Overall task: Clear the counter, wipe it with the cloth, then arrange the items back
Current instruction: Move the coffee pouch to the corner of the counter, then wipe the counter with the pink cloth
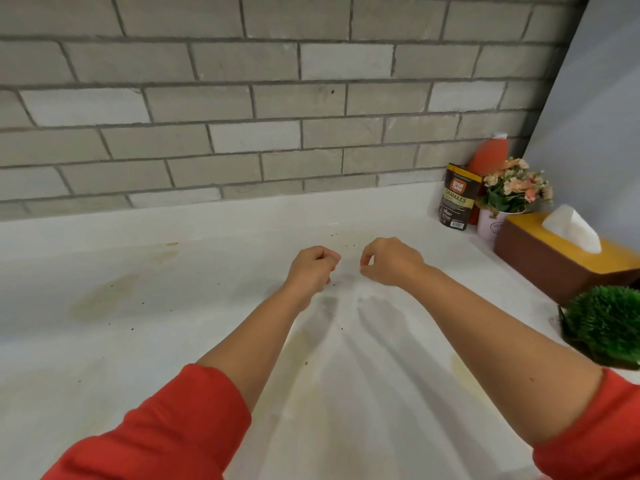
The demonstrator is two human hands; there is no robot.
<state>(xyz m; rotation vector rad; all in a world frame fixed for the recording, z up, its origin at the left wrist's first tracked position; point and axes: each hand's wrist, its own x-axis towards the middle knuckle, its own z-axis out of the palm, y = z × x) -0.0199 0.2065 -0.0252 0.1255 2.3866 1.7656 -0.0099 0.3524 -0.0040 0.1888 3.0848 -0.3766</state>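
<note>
At the bottom of the frame two red sleeves (166, 431) are pushed up over bare forearms that reach forward and converge toward the centre. The left hand (313, 268) is curled into a loose fist, and the right hand (388, 261) has its fingers bent in, with thumb and forefinger nearly meeting. Nothing shows in either grasp. The hands hover just apart from each other above the white surface (138, 341), with their shadows below them.

The surface carries yellowish stains (100, 299) at mid-left and dark specks (346, 245) scattered around and just beyond the hands.

All the items sit to the right of the hands, well apart from them. Nearest is a green grass-like tuft (602, 327) at the right edge. Beyond it lies a brown tissue box (554, 268) with a yellow top. Its long axis runs from upper left to lower right, and a white tissue (571, 228) stands up from it. Just beside its far end is a pale flower pot (490, 226) of pink blooms. Next to that a dark pouch (459, 197) marked "GRANULES" stands upright, label toward the camera. A red bottle (488, 155) rises behind the pouch, cap up, against the grey brick wall (242, 98).
</note>
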